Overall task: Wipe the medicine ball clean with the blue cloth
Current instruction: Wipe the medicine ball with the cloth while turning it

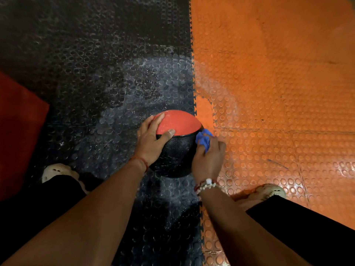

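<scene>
You work over a studded floor where the black mat [86,73] meets the orange mat [278,83] along a toothed seam [192,54]. A red pad [19,131] lies off to your left. The medicine ball [176,150] sits on the black mat just beside that seam, red half up and black half below.

Your left hand [149,143] lies spread on the ball's left side, fingers wide and fairly straight over the curve, with the thumb [169,133] reaching to the line where red meets black. Press down and inward with it, because a round ball on a studded floor will likely roll away from the wiping push.

Your right hand [208,160] has its fingers curled around the bunched blue cloth [203,139], which it holds against the ball's right side near the colour line. A bunched cloth touches little surface, so flatten it under your fingers for a wider pass. Wipe in overlapping strokes down the black half, where faint pale marks seem to show. The underside is hidden, so turn the ball with your left hand to reach it, and mind the groove between the colours, where dirt probably collects
</scene>
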Demonstrator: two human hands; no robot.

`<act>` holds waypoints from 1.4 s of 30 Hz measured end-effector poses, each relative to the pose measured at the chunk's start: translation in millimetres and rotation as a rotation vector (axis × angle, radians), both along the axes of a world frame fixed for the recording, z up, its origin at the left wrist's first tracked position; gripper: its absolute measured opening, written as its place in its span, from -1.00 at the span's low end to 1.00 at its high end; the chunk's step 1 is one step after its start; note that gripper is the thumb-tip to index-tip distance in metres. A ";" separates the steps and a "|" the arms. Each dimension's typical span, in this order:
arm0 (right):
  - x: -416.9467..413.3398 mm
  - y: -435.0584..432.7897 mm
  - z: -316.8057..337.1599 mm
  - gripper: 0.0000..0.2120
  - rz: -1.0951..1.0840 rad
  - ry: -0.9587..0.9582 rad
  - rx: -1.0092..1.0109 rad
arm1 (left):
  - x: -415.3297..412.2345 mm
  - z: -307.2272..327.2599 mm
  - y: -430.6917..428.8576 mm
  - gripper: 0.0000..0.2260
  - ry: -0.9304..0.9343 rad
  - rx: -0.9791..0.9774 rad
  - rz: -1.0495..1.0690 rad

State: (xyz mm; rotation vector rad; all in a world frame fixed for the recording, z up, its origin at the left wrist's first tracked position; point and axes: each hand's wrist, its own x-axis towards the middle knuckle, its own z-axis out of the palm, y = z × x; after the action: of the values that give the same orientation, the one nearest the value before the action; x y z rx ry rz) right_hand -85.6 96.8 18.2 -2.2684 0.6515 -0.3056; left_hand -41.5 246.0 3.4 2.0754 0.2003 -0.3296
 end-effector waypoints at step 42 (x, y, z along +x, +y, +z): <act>-8.3 19.6 3.0 -0.64 0.176 -0.075 0.082 | 15.3 2.7 -12.3 -0.66 -0.081 0.090 0.106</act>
State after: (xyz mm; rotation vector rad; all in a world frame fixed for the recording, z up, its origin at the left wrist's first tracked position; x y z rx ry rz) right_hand -93.9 116.4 21.3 -2.2061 0.4145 -0.2718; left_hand -26.2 233.7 6.1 2.1535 0.2791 -0.1743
